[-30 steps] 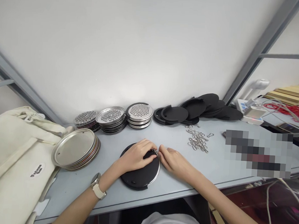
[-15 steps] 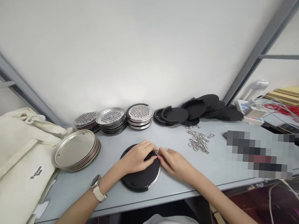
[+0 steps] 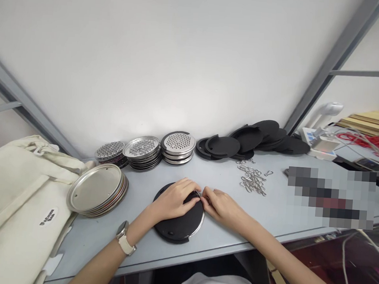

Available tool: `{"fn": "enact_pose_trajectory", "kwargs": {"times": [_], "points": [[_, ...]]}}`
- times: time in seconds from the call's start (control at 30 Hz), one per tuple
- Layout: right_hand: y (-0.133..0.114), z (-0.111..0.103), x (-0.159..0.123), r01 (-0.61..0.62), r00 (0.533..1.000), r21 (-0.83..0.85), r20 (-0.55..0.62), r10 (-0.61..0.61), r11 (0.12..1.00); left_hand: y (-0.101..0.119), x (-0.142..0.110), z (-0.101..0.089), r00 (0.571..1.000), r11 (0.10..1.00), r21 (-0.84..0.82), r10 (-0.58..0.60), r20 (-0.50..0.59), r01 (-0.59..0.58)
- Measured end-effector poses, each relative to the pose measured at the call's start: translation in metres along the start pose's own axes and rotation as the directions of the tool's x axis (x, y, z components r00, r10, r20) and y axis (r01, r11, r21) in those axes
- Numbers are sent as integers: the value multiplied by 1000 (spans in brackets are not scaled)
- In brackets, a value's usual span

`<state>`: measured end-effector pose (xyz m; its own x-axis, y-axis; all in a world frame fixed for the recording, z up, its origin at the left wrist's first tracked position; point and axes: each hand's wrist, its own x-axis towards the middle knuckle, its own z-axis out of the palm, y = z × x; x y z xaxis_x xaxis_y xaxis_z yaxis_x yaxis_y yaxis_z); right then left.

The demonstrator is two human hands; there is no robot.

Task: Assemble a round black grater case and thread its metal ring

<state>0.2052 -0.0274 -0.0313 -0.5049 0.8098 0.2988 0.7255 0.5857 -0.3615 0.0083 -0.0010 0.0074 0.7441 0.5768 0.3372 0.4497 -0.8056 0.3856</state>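
Observation:
A black round disc [image 3: 177, 223] with a silver metal edge along its right side lies flat on the table before me. My left hand [image 3: 175, 198] rests across its top, thumb and fingertips closing on a small metal wire clip [image 3: 198, 193] at the disc's upper right edge. From the other side, my right hand [image 3: 220, 204] pinches that same clip, fingers curled. Fingertips hide much of the clip, and whether it passes through the disc I cannot tell. To the right lies a loose pile of similar wire clips [image 3: 253, 181].
Along the wall stand stacks of round metal graters [image 3: 142, 149] and overlapping black discs [image 3: 223, 146]. Plain metal discs [image 3: 97, 187] are stacked at left beside a cream bag [image 3: 13, 203]. A power strip [image 3: 320, 151] with cables sits at right, near a blurred-out object [image 3: 326, 199].
Both hands stay at the same spot on the disc; the right fingers have shifted very slightly around the clip. The view has moved a little.

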Motion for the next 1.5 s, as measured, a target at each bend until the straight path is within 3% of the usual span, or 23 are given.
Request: {"fn": "enact_pose_trajectory", "kwargs": {"times": [0.27, 0.5, 1.5], "points": [[0, 3, -1, 33, 999, -155, -26, -37, 987, 0, 0, 0, 1000, 1000, 8, 13, -4, -13], [2, 2, -1, 54, 999, -185, 17, -52, 981, 1, 0, -1, 1000, 999, 30, 16, 0, -16], [1, -2, 0, 65, 998, -149, 36, -61, 987, -1, -1, 0, 999, 999, 35, 24, 34, -25]]}}
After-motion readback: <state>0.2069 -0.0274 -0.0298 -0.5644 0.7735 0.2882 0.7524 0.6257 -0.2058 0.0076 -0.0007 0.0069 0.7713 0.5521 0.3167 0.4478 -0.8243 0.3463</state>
